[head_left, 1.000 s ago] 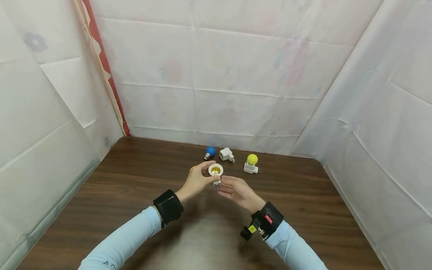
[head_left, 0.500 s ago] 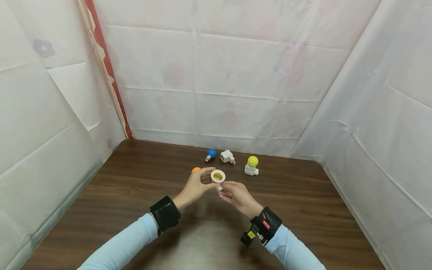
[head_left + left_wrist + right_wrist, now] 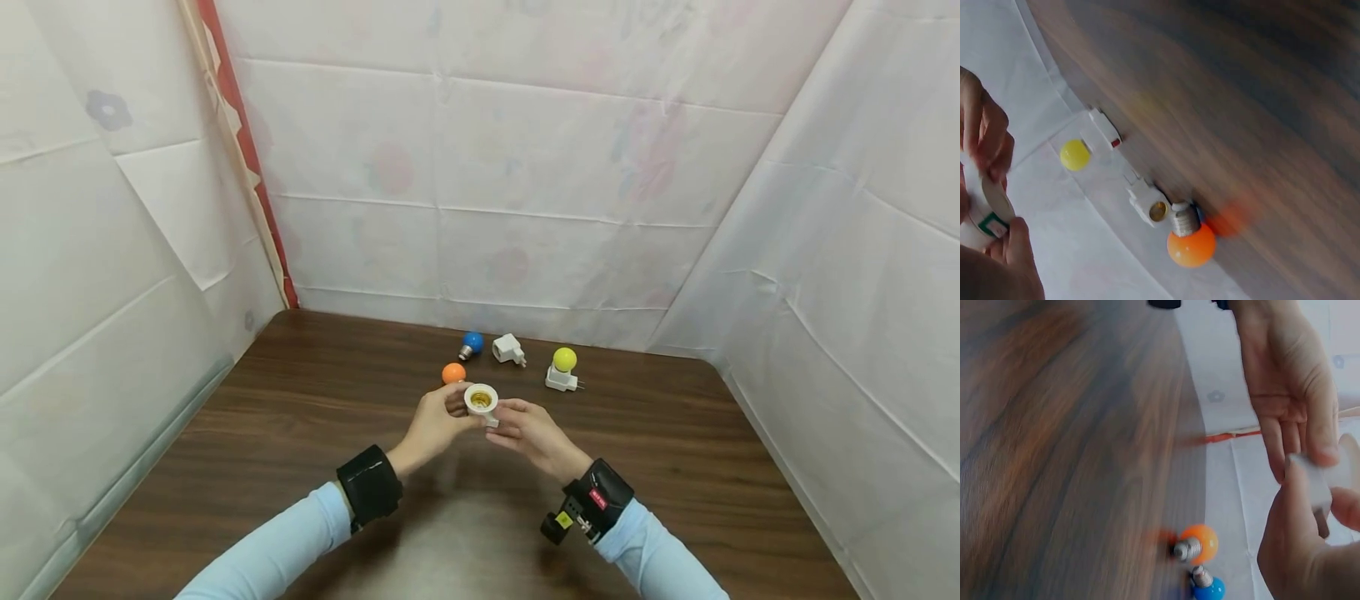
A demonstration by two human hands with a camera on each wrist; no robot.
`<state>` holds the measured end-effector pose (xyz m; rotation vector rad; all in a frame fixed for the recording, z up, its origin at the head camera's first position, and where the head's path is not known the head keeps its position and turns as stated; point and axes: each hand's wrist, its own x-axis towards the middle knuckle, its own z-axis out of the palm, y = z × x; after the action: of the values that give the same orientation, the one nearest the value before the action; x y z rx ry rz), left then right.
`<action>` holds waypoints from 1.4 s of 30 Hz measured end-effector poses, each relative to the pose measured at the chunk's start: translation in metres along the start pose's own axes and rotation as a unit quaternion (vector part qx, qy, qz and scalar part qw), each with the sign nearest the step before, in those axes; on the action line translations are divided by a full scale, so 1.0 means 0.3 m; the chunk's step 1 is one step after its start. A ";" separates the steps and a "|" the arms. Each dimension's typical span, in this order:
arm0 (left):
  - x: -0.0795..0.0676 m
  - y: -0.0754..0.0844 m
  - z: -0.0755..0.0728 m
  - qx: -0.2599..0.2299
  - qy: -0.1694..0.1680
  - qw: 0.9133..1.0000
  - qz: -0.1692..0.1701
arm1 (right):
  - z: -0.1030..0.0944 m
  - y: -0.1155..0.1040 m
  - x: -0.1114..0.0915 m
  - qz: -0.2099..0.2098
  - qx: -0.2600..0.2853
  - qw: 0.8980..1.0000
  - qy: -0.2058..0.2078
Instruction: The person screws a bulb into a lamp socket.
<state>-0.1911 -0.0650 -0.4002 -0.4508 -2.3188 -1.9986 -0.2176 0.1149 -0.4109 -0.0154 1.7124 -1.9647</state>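
Note:
Both hands hold a white plug-in lamp socket (image 3: pixel 489 414) above the table, its round mouth with a brass-coloured lining turned up toward the head view. Fingers and thumb of my left hand (image 3: pixel 435 423) grip the cup from its left side. My right hand (image 3: pixel 542 437) pinches the plug end from the right, covering most of that part. A green-edged label marks the side of the socket (image 3: pixel 979 212) in the left wrist view. Just beyond my left fingertips, an orange light bulb (image 3: pixel 453 372) lies on the table, metal base bare.
Behind the hands lie a blue bulb (image 3: pixel 473 341) and a second white lamp socket (image 3: pixel 508 349). Farther right, a yellow bulb (image 3: pixel 565 359) sits in a third socket (image 3: pixel 559 380). White sheeting (image 3: pixel 480 250) encloses the brown wooden table (image 3: pixel 337 367) at the back and sides.
The right hand has come from beside the socket to pinching its plug end. Both hands have lowered slightly in the head view, and the orange bulb has come out from behind the left hand.

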 end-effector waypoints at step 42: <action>0.306 -0.296 -0.192 0.350 -0.102 0.930 -0.041 | -0.074 0.027 0.008 -0.009 0.081 0.996 0.040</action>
<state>-0.3099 -0.1147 -0.4553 -0.5204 -2.9824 -1.0405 -0.2242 0.1340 -0.4237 0.1080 1.6021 -2.1383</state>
